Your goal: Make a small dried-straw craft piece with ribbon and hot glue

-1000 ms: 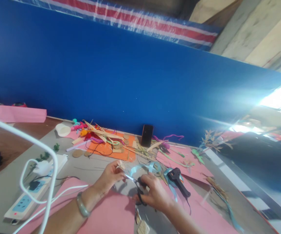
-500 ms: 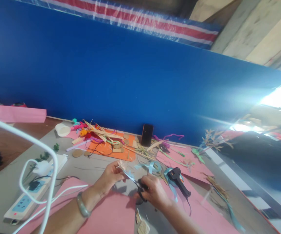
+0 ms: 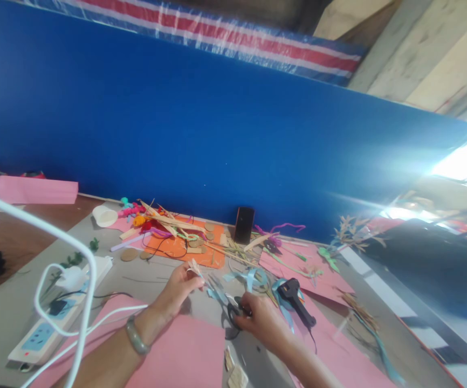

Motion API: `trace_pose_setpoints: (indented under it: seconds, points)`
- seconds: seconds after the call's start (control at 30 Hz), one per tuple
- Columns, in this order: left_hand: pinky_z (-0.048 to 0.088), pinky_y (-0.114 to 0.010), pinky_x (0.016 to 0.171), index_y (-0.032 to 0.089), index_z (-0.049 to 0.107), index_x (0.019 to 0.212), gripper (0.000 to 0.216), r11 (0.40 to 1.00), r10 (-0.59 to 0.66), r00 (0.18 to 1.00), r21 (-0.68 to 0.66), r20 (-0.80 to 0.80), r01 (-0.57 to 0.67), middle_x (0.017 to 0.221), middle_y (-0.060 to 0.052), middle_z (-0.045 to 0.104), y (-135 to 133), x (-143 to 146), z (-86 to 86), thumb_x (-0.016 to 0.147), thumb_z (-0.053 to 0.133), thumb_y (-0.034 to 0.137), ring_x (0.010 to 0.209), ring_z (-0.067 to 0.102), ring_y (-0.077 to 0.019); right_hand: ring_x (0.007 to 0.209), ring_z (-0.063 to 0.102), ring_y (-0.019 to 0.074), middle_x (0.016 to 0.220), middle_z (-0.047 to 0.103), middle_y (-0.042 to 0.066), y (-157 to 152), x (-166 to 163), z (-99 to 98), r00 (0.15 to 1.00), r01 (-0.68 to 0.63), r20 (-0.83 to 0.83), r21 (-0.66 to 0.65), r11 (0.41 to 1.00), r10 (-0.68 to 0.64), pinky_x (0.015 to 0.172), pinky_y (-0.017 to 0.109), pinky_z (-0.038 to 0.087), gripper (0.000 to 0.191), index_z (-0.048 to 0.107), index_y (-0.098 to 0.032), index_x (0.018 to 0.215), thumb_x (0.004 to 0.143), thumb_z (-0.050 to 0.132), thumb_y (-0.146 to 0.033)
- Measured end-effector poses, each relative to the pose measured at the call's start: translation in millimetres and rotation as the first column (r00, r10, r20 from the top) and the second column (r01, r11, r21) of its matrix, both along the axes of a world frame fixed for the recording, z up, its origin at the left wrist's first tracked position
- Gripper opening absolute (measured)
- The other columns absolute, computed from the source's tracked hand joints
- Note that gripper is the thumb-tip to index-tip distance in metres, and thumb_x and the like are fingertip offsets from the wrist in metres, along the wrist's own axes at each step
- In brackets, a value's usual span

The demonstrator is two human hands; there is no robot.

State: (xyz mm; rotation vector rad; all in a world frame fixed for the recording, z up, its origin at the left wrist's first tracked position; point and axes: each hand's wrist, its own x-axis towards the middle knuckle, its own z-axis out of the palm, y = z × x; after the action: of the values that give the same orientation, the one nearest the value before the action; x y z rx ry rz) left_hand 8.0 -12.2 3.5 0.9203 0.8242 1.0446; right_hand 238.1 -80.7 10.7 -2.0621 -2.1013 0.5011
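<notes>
My left hand (image 3: 176, 291) pinches a small tan straw piece (image 3: 195, 267) just above the grey table. A light blue ribbon strip (image 3: 213, 293) hangs from that piece toward the scissors. My right hand (image 3: 262, 322) grips the black handles of the scissors (image 3: 233, 308), whose blades point left toward the ribbon. A green bangle sits on my left wrist. A black glue gun (image 3: 296, 299) lies just right of my right hand, on more curled blue ribbon (image 3: 253, 277).
Pink sheets (image 3: 185, 355) cover the near table; an orange sheet (image 3: 177, 245) holds straw, yarn and cardboard discs. A white power strip (image 3: 45, 334) with white cables lies at left. A dark phone (image 3: 244, 224) leans on the blue wall. Straw scraps lie at right.
My left hand lifted the straw piece up and slightly left. My right hand drew the scissors back toward me and to the right, away from the piece.
</notes>
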Motion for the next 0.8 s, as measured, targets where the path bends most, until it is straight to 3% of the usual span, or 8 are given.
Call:
trace_pose_setpoints:
  seconds: [0.1,0.2,0.37,0.47,0.6,0.8]
  points:
    - [0.040,-0.021,0.058,0.017,0.056,0.070,0.015,1.000,-0.004,1.000,-0.006,-0.004,0.004,0.062,0.002,0.064,-1.7,0.6,0.0,0.059,0.067,0.019,0.056,0.057,-0.0108,0.054,0.051,0.0109,0.062,0.062,-0.001,-0.4,1.0,-0.3,0.998,-0.043,0.039,-0.017,0.999,0.044,0.051,0.023,0.023,0.003,0.061,-0.019,0.073,0.075,0.061,-0.018]
    - [0.038,-0.021,0.056,0.017,0.056,0.070,0.013,1.000,-0.012,1.000,0.014,-0.010,0.013,0.060,0.002,0.063,-2.1,0.6,-3.0,0.061,0.066,0.020,0.056,0.056,-0.0107,0.059,0.058,0.0133,0.062,0.065,0.002,-0.3,0.6,0.2,0.985,-0.101,0.144,0.008,0.995,0.099,0.052,0.024,0.024,0.020,0.061,-0.019,0.065,0.082,0.052,-0.014]
    - [0.039,-0.020,0.057,0.017,0.054,0.067,0.012,0.998,-0.020,1.000,0.060,-0.004,0.021,0.058,0.003,0.061,-0.2,0.1,-6.7,0.063,0.066,0.018,0.055,0.055,-0.0100,0.062,0.063,0.0155,0.077,0.068,0.006,-4.1,-4.8,1.9,0.962,-0.117,0.255,0.067,0.991,0.097,0.053,0.025,0.030,0.022,0.064,-0.018,0.069,0.082,0.048,-0.008]
    - [0.041,-0.020,0.057,0.017,0.053,0.065,0.015,0.996,-0.041,0.999,0.079,-0.011,0.042,0.057,0.004,0.059,-2.0,1.3,-4.9,0.062,0.068,0.017,0.054,0.054,-0.0097,0.071,0.064,0.0174,0.089,0.068,0.007,-7.6,-14.9,6.2,0.989,-0.143,0.086,0.261,0.955,0.124,0.061,0.026,0.039,0.015,0.065,-0.020,0.090,0.089,0.051,-0.023]
    - [0.042,-0.020,0.054,0.017,0.055,0.069,0.018,0.996,-0.064,0.998,0.070,0.005,0.063,0.056,0.005,0.056,-7.1,4.8,-2.9,0.062,0.071,0.019,0.051,0.050,-0.0085,0.061,0.057,0.0136,0.088,0.068,0.004,-7.0,-39.4,11.3,0.954,-0.093,-0.213,0.452,0.887,0.209,0.061,0.025,0.043,0.021,0.062,-0.021,0.101,0.089,0.056,-0.037]
    - [0.040,-0.020,0.052,0.016,0.053,0.065,0.020,0.996,-0.057,0.998,0.073,0.017,0.055,0.053,0.004,0.054,-9.1,6.9,-2.8,0.060,0.073,0.019,0.051,0.049,-0.0085,0.064,0.058,0.0146,0.079,0.069,0.001,1.3,-72.2,9.9,0.941,-0.111,-0.196,0.587,0.802,0.274,0.070,0.030,0.038,0.009,0.062,-0.021,0.090,0.092,0.054,-0.024]
